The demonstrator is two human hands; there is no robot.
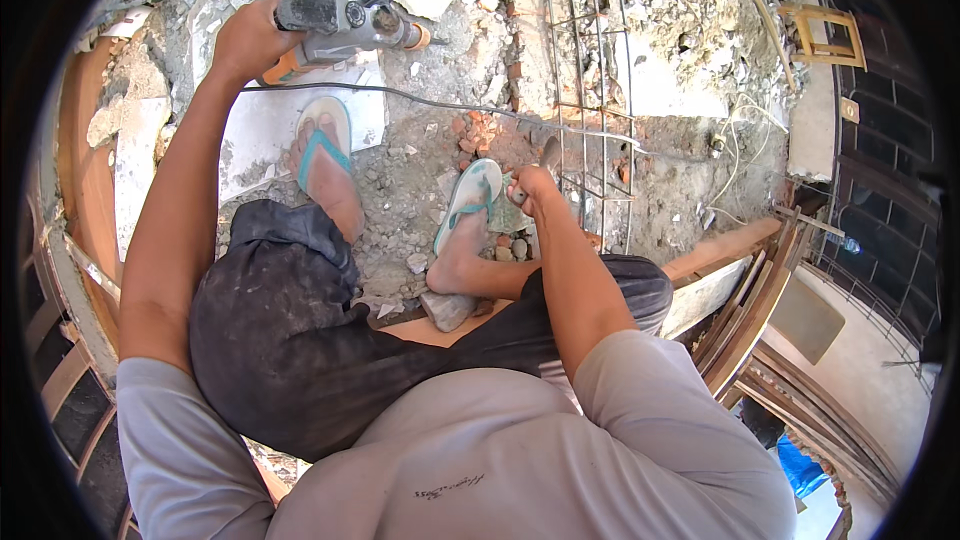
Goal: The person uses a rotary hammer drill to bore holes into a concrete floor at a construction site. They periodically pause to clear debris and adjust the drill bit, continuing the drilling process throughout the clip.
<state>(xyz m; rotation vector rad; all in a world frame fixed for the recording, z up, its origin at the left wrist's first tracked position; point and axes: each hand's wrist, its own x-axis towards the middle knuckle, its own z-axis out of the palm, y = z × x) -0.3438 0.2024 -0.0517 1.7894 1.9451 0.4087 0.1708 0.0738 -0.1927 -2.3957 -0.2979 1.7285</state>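
Observation:
My left hand is closed round the rear grip of a grey and orange rotary hammer drill at the upper left. The drill lies low over the rubble, its chuck and bit pointing right, with a black side handle sticking up. My right hand grips the handle of a small hand tool with a narrow, dull metal blade, perhaps a trowel. This blade points away from me beside the steel rebar cage. Crumbled red brick lies just left of it.
A dark cable crosses the ground between drill and rebar. My feet, in flip-flops, rest among broken concrete. A white board lies under the left foot. Stacked timber stands at right, near a yellow wooden frame.

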